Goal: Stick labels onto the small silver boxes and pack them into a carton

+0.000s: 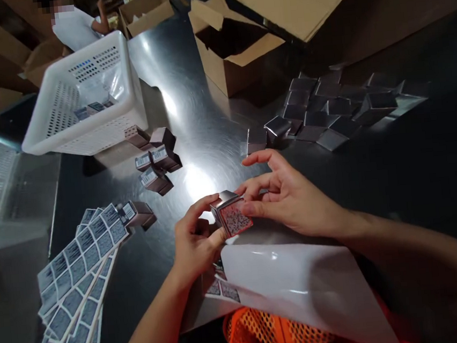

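Between my two hands is a small silvery box with a reddish, speckled square sticker on the side facing me. My left hand grips the box from the left, thumb below and index finger along its top edge. My right hand pinches the sticker's right edge between thumb and fingers, its index finger stretched out. Below them a white backing sheet curls over the table edge, partly covering a sheet of stickers.
Sticker sheets lie fanned at left beside one box. Several labelled boxes sit near a white basket; plain silvery boxes spread at right. Behind stands an open carton. A person is at far left.
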{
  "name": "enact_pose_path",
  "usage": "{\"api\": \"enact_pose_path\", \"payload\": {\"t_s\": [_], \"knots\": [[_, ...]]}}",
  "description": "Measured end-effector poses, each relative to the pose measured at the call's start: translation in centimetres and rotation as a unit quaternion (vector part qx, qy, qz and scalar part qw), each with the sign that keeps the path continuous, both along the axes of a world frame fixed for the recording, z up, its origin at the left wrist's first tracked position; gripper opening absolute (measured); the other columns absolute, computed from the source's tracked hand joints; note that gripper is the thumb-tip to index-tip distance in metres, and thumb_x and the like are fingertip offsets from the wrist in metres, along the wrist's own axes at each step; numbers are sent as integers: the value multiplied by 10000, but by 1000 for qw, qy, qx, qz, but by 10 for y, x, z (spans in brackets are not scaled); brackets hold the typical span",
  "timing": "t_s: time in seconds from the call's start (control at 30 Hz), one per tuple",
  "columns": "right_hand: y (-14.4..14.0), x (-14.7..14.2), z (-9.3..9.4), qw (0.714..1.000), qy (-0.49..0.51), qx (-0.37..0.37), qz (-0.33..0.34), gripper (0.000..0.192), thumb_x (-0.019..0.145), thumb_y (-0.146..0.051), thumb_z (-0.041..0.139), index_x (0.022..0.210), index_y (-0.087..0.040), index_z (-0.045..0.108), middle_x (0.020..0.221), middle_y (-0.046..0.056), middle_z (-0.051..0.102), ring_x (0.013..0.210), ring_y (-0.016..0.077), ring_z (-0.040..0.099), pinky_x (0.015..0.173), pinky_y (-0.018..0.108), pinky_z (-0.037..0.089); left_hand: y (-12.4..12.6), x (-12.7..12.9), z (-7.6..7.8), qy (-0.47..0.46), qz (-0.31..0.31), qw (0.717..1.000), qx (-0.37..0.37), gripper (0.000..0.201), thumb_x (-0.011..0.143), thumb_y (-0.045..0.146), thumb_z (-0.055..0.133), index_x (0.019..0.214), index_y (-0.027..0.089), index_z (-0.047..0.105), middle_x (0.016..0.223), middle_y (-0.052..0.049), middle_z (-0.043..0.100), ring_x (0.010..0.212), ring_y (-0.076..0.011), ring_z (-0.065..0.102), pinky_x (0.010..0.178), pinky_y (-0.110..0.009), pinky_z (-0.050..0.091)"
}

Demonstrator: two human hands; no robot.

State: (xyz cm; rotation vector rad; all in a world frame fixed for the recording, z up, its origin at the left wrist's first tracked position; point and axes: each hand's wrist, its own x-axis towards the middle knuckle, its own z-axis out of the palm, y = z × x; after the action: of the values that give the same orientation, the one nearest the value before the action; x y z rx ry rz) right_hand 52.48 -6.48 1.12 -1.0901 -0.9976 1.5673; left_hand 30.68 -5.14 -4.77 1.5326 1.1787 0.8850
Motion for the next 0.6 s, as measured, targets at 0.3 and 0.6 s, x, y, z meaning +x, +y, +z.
{"api": "enact_pose_path", "payload": {"t_s": [0.3,0.6], "knots": [[0,-1,-2,1000,-9,-10,-2,627,719,-254,844,1175,-273,414,721,-79,652,818,188,745,726,315,633,0,-4,-3,4,-15,1000,8,522,702,271,886,1188,308,699,964,16,699,413,3,395,359,-143,281],[0,-2,-3,1000,-9,-10,-9,620,714,-275,854,1158,-278,420,726,-80,646,800,184,738,695,303,624,-1,-1,-2,-4,-3,1000,7,514,688,273,895,1167,301,713,935,15,681,410,-8,420,353,-154,300]]}}
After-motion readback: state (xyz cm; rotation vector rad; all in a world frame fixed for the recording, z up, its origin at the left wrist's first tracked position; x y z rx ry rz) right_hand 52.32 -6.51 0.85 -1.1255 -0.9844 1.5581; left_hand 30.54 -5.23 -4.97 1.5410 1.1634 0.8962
